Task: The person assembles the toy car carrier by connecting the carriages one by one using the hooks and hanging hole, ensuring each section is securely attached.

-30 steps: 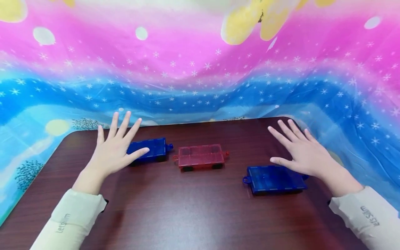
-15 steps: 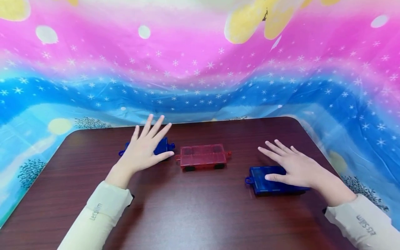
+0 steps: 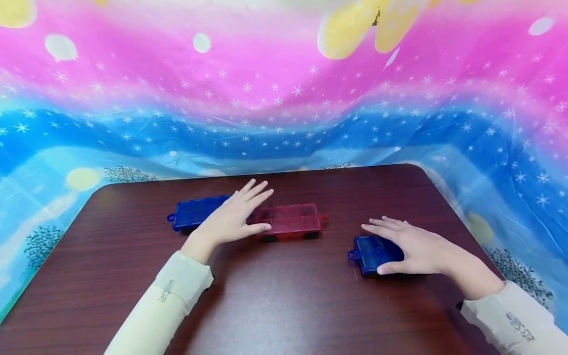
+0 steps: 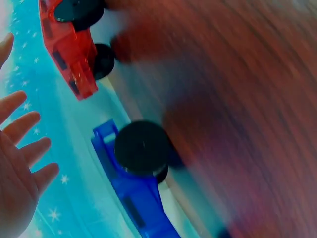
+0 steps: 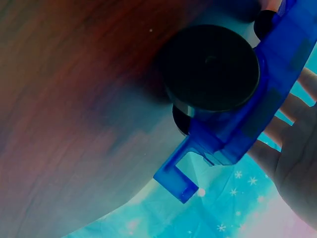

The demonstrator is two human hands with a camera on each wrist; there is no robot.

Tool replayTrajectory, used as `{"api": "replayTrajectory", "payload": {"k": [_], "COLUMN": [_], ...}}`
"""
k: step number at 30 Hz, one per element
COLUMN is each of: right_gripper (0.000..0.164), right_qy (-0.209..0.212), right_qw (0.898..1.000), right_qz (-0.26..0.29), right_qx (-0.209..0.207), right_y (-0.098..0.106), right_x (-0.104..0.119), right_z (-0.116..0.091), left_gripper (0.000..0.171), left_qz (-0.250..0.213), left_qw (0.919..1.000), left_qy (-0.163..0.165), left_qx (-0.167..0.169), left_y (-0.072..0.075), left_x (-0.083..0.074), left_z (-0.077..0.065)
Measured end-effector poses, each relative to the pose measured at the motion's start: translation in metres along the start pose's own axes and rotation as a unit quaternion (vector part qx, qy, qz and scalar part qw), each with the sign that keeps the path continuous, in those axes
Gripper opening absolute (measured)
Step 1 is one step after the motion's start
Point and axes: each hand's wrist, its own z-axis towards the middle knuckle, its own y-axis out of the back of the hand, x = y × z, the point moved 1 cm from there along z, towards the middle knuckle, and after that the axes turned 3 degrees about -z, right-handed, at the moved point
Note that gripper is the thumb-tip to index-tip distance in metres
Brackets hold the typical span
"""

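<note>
Three flat, see-through toy train wagons with black wheels stand on the brown table. My left hand (image 3: pixel 232 214), fingers spread, hovers over the gap between the left blue wagon (image 3: pixel 197 212) and the red wagon (image 3: pixel 290 219), overlapping the red one's near end. In the left wrist view, the hand (image 4: pixel 20 168) is apart from the red wagon (image 4: pixel 67 49) and the blue wagon (image 4: pixel 131 191). Over the right blue wagon (image 3: pixel 374 251) reaches my right hand (image 3: pixel 419 249), its thumb along the near side and its fingers beyond the far side, covering the wagon's right half.
The table (image 3: pixel 284 305) has rounded far corners. Behind and beside it hangs a pink and blue printed cloth (image 3: pixel 284 98). A blue coupling hook (image 5: pixel 178 183) sticks out from the right blue wagon's end in the right wrist view.
My left hand has moved right and lower, from over the left blue wagon toward the red one. My right hand has come down and nearer, over the right blue wagon. The wagons have stayed put.
</note>
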Motion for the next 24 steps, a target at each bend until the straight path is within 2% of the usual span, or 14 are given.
{"api": "replayTrajectory", "payload": {"k": [4, 11, 24], "right_gripper": [0.094, 0.096, 0.092], "right_qy": [0.004, -0.006, -0.02], "right_qw": [1.0, 1.0, 0.999], "right_qz": [0.007, 0.012, -0.007], "right_qx": [0.007, 0.019, 0.027], "right_y": [0.0, -0.004, -0.004], "right_x": [0.0, -0.004, 0.001], "right_z": [-0.002, -0.001, -0.001], "left_gripper": [0.083, 0.081, 0.08], "left_qz": [-0.02, -0.029, -0.033], "left_qw": [0.9996, 0.9981, 0.9957], "left_qy": [-0.002, 0.019, 0.036], "left_qx": [0.019, 0.052, 0.079], "left_y": [-0.006, -0.015, -0.022], "left_x": [-0.003, -0.004, -0.004], "left_z": [0.004, 0.01, 0.015]}}
